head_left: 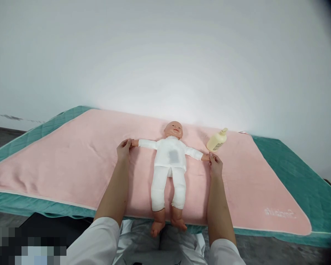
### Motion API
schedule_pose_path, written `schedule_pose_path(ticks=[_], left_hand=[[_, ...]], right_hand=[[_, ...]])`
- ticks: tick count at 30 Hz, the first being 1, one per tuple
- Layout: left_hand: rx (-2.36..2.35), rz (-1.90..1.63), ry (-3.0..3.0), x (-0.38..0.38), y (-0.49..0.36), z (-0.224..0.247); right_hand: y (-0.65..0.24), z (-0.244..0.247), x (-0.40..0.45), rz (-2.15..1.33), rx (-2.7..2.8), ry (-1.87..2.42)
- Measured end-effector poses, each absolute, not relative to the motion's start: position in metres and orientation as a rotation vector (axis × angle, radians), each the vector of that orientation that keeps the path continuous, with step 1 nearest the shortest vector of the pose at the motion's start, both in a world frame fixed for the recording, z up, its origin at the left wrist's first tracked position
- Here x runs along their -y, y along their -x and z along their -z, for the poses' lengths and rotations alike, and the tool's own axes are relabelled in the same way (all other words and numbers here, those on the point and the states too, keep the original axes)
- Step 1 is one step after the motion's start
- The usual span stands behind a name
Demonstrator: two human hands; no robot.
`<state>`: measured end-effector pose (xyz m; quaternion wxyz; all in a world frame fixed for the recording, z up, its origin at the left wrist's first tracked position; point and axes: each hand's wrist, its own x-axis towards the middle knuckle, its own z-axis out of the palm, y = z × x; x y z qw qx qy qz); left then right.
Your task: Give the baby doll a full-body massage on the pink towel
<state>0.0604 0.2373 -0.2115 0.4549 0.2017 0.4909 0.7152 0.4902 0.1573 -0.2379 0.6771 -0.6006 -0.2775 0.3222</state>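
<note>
A baby doll in white cloth lies on its back on a pink blanket, arms stretched out to both sides and bare feet towards me. My left hand pinches the doll's hand at the left, and its fingers are closed. At the right, my right hand is closed on the doll's other hand. Just beyond my right hand stands a pale yellow pump bottle. A grey patch shows on the doll's chest.
Under the blanket is a green quilted cover, showing at both sides and along the front edge. A pale wall rises behind. The doll's feet reach over the front edge, above my lap.
</note>
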Motion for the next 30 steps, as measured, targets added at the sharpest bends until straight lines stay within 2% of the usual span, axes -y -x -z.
schedule_pose_path(ticks=[30], left_hand=[[-1.078, -1.752, -0.525, -0.2373, -0.0578, 0.2147]], right_hand=[[-0.4873, 0.2336, -0.1553, -0.759, 0.61, 1.423]])
